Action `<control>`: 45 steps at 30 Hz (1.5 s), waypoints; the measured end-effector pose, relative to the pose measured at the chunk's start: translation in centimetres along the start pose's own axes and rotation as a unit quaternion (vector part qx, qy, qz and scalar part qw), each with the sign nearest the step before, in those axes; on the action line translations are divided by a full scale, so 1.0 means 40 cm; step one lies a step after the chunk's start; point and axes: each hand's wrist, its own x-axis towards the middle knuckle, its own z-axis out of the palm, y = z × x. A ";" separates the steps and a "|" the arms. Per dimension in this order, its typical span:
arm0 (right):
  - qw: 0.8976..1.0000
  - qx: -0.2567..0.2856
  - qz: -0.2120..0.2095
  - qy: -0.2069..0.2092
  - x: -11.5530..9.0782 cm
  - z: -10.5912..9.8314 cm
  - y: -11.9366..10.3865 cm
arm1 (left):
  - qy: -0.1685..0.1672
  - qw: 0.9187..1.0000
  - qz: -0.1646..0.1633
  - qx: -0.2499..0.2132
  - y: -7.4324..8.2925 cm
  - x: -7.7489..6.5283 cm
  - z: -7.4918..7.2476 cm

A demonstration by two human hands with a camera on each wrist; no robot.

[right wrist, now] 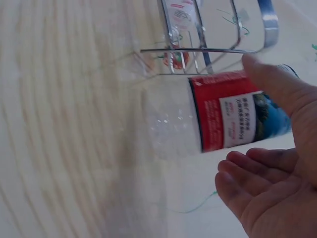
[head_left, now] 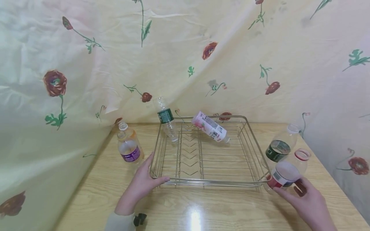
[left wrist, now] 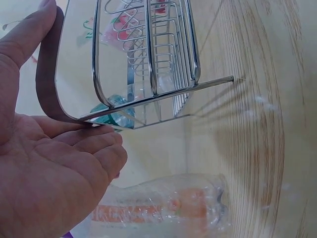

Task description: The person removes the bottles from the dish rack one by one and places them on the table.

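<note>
A wire dish rack (head_left: pixel 219 183) stands on the table. My left hand (head_left: pixel 143 180) holds its front left corner, thumb along the front rim and fingers at the left side. Beside the front right corner stands a clear plastic bottle with a red label (right wrist: pixel 213 114). My right hand (head_left: pixel 307 200) is around this bottle; in the right wrist view the thumb lies against its label and the loosely bent fingers stand apart from it. Inside the rack a pink-and-white bottle (head_left: pixel 212 128) lies tilted. A green-labelled bottle (head_left: pixel 166 116) leans over the back left rim.
Left of the rack stand two clear bottles close together, one with a purple label (head_left: pixel 131 154). Another clear bottle with a dark green label (head_left: pixel 277 150) stands behind the red-labelled one. A flowered cloth (head_left: pixel 179 57) hangs behind the wooden table (head_left: pixel 231 211).
</note>
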 end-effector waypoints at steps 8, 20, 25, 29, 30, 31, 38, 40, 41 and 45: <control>0.998 0.045 -0.006 0.051 -0.020 -0.025 -0.005 | 0.001 1.000 0.000 0.000 -0.002 0.000 0.000; 0.993 0.070 -0.036 0.083 -0.034 -0.063 -0.052 | -0.003 1.000 0.003 0.005 -0.007 -0.002 0.000; 0.994 0.073 -0.039 0.077 -0.032 -0.082 -0.072 | -0.004 1.000 0.000 0.010 -0.003 -0.002 -0.002; 0.992 0.067 -0.039 0.098 -0.034 -0.100 -0.098 | -0.005 1.000 0.000 0.011 -0.003 -0.001 -0.001; 0.992 0.066 -0.042 0.104 -0.035 -0.104 -0.106 | -0.005 1.000 -0.001 0.011 -0.004 -0.001 -0.001; 0.991 0.061 -0.045 0.109 -0.036 -0.108 -0.114 | -0.005 1.000 -0.001 0.010 -0.004 -0.001 -0.002; 0.989 0.051 -0.068 0.119 -0.028 -0.131 -0.170 | -0.008 1.000 0.000 0.013 -0.007 0.000 -0.003; 0.989 0.046 -0.069 0.124 -0.026 -0.138 -0.185 | -0.010 1.000 0.001 0.012 -0.006 0.000 -0.003; 0.989 0.046 -0.070 0.124 -0.027 -0.141 -0.191 | -0.011 1.000 0.001 0.010 -0.006 0.000 -0.003; 0.988 0.037 -0.079 0.130 -0.026 -0.152 -0.214 | -0.012 1.000 0.001 0.005 -0.006 0.001 -0.002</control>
